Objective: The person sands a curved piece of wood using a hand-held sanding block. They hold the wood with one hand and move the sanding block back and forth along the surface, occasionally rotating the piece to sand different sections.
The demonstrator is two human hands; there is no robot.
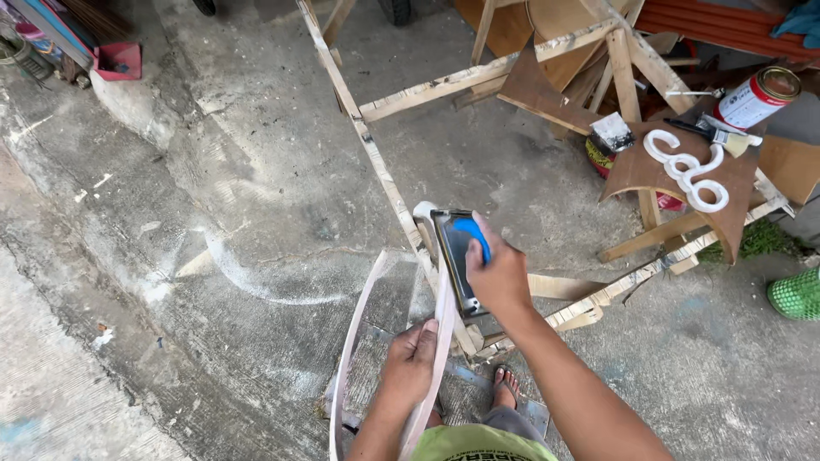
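- Strip (440, 329): thin bent wood loop, centre near, edge-up against frame (380, 166).
- Left hand (410, 358): fingers curled round strip.
- Right hand (500, 277): fingers wrapped on sander (454, 256) handle, pressing strip.
- Likely light, springy; support beside sander.

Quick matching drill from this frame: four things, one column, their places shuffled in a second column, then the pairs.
Things:
1. sander
2. curved strip
3. can
4. green basket

Places:
A. at the right edge, on the ground
B. under the right hand
C. top right, lying by a brush
D. gripped by the left hand

Pairs: 1-B, 2-D, 3-C, 4-A
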